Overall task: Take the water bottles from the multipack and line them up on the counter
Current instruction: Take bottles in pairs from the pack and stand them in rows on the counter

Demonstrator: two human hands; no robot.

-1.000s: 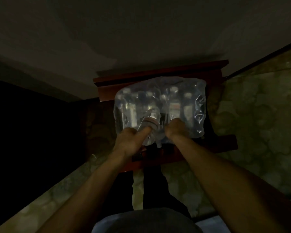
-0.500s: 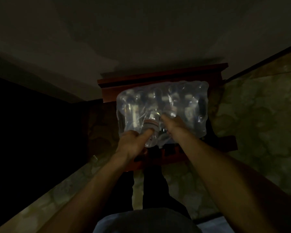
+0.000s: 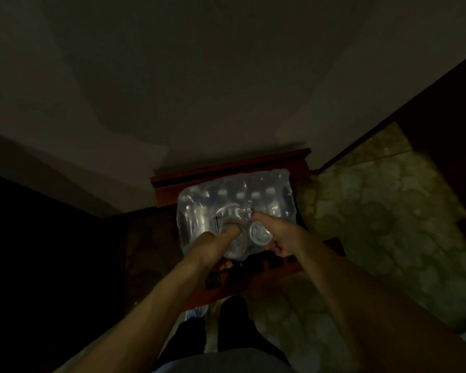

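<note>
The multipack [image 3: 256, 191] of clear water bottles in plastic wrap lies on a small reddish wooden counter [image 3: 226, 172]. Its near end is torn open. My left hand [image 3: 211, 244] is closed around one bottle [image 3: 236, 242] that sticks out of the near side of the wrap. My right hand [image 3: 281, 238] grips a second bottle [image 3: 260, 233] right beside it, whose round end faces me. The rest of both bottles is hidden inside the wrap. The scene is very dim.
A plain wall rises behind the counter. Mottled greenish floor [image 3: 382, 211] lies to the right, and a dark area fills the left. My legs [image 3: 226, 332] stand just in front of the counter's near edge [image 3: 267, 273].
My right hand has gone from pressing on the wrap to gripping a second bottle, whose end has come out. My left hand keeps its hold on the first bottle.
</note>
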